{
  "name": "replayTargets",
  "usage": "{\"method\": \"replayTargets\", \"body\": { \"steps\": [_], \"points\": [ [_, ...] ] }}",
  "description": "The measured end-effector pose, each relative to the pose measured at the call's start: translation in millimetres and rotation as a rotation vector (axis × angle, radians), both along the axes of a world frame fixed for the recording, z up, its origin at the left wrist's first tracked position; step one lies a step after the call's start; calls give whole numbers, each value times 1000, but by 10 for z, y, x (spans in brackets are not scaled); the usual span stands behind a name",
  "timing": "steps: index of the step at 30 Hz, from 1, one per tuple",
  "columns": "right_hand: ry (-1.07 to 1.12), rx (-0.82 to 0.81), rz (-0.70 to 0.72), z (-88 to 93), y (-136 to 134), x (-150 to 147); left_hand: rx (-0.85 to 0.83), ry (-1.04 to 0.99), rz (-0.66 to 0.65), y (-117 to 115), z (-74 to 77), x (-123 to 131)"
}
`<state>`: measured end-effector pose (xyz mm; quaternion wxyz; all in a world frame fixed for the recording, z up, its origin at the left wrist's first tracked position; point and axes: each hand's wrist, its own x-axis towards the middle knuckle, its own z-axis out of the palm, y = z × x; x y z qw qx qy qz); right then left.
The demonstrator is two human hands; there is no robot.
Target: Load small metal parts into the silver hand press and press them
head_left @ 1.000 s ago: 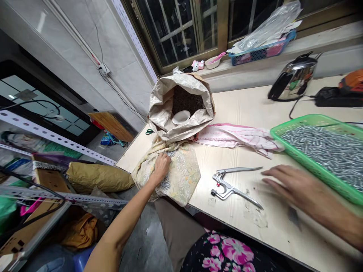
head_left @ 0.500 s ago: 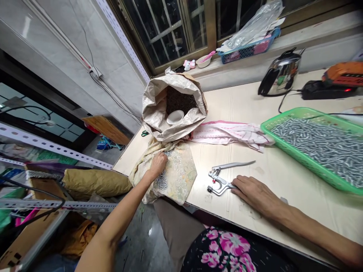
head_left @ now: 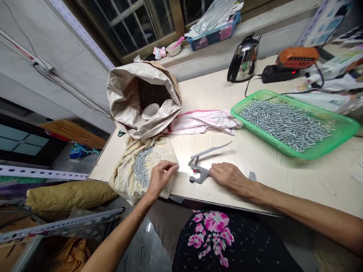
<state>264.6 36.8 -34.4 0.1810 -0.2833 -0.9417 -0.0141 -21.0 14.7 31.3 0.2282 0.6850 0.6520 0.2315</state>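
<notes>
My left hand (head_left: 162, 176) hovers over the right part of a pale flowered cloth (head_left: 166, 145), thumb and fingertips pinched together. Whatever is between them is too small to make out. On the cloth lies a heap of small silver metal pins (head_left: 142, 166). My right hand (head_left: 230, 178) is closed round the lower handle of silver hand-press pliers (head_left: 200, 172), which lie on the table with their upper handle spread apart and a small red part at the jaw. The jaw faces my left hand.
Behind the cloth stands an open woven sack (head_left: 124, 85) of dark material holding a white bowl (head_left: 151, 111). A pink-white towel (head_left: 202, 122) lies beside it. A green basket (head_left: 314, 153) of metal pins, a kettle (head_left: 245, 56) and an orange battery (head_left: 297, 56) on a charger stand right.
My left hand has left the pin heap and moved right, towards the pliers. My right hand has gone from resting at the handle to gripping it. The view has shifted right.
</notes>
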Motion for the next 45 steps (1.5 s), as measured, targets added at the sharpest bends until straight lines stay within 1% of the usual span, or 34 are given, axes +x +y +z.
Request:
{"method": "replayTargets", "body": {
  "steps": [2, 4, 7, 10, 13, 17, 19, 22, 24, 27, 30, 33, 36, 39, 41, 43, 45],
  "points": [
    [38, 79, 28, 23, -19, -1, -1, -163, 4, -154, -112, 273],
    [61, 136, 41, 46, -24, -4, -15, -250, 38, -240, -244, 436],
    [59, 162, 45, 70, -14, -2, -55, -314, 92, -250, -413, 506],
    [50, 143, 42, 68, 0, 9, -100, -293, 94, -196, -490, 495],
    [26, 73, 31, 29, 15, 17, -169, -201, 66, -137, -473, 497],
    [-24, -81, 27, -46, 39, 13, -286, -51, 21, -54, -381, 522],
    [-44, -167, 10, -43, 54, 16, -356, -11, -5, -13, -331, 529],
    [-42, -263, 3, 43, 99, 55, -463, -5, -25, 30, -275, 529],
    [-14, -268, -18, 117, 155, 107, -503, -17, -28, 42, -262, 524],
    [-22, -247, -100, 166, 259, 189, -527, -49, -21, 37, -290, 512],
    [-102, -295, -117, 143, 328, 232, -547, -67, -2, 17, -350, 501],
    [-120, -331, -135, 138, 331, 225, -551, -82, 15, -3, -399, 496],
    [-109, -327, -158, 183, 299, 205, -554, -90, 35, -5, -418, 496],
    [-107, -323, -158, 239, 264, 201, -566, -70, 47, -8, -405, 496],
    [-103, -323, -156, 268, 240, 205, -561, -7, 39, -37, -371, 502],
    [-98, -328, -153, 288, 217, 208, -460, 117, 26, -97, -320, 532],
    [-90, -335, -150, 293, 196, 205, -250, 252, -14, -162, -265, 601]
  ]
}}
